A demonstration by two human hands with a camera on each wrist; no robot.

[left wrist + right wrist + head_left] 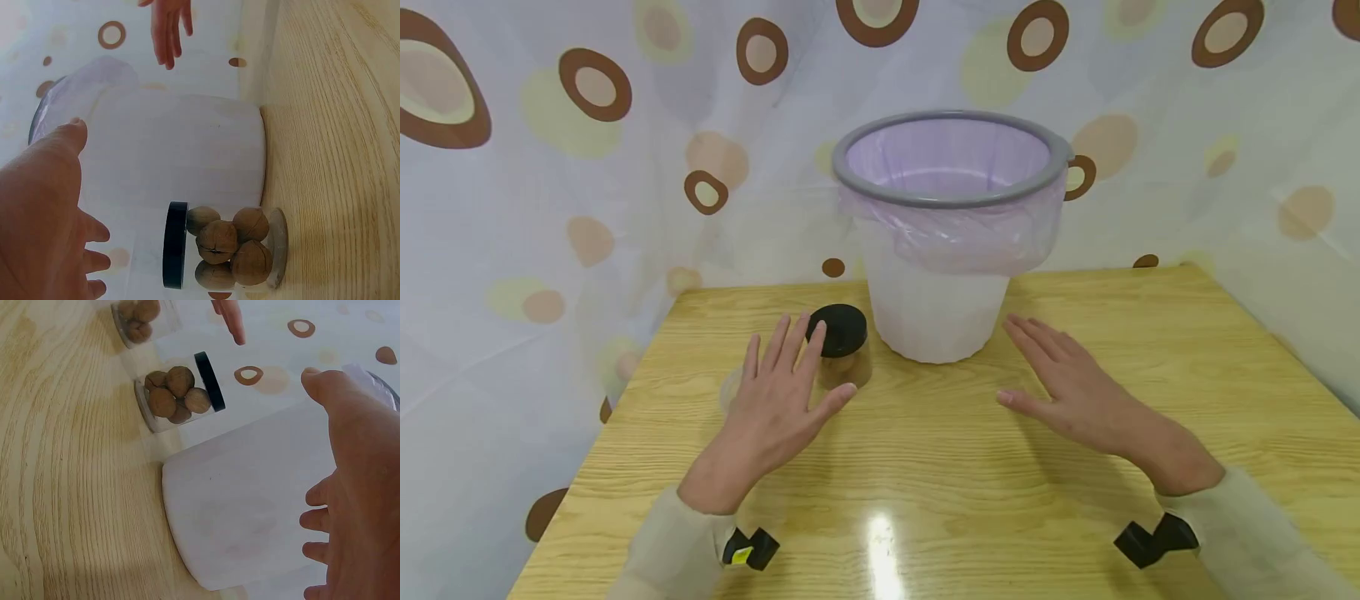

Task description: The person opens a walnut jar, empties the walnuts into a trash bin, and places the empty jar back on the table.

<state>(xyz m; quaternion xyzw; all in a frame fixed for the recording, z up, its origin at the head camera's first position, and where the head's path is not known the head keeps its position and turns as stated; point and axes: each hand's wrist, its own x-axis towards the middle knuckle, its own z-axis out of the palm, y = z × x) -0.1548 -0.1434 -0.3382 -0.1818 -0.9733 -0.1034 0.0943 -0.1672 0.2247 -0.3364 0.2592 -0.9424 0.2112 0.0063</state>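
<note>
My left hand (775, 408) hovers over the left of the table with fingers spread, holding nothing. Its fingertips overlap a clear jar (850, 371) with a black lid (842, 327) in the head view. Several walnuts (217, 242) fill that jar, which stands upright beside the bin. A second clear container (164, 319) with walnuts shows in the right wrist view, mostly hidden behind my left hand in the head view. To the right of the white bin (936, 312), my right hand (1078, 396) is held in the air, fingers extended and nothing in its grasp.
The bin has a grey rim (955, 202) and a pale purple liner bag (977, 237) folded over its outside. Everything stands on a wood-grain table (940, 467). A patterned cloth (550, 250) hangs behind and along the sides of the table.
</note>
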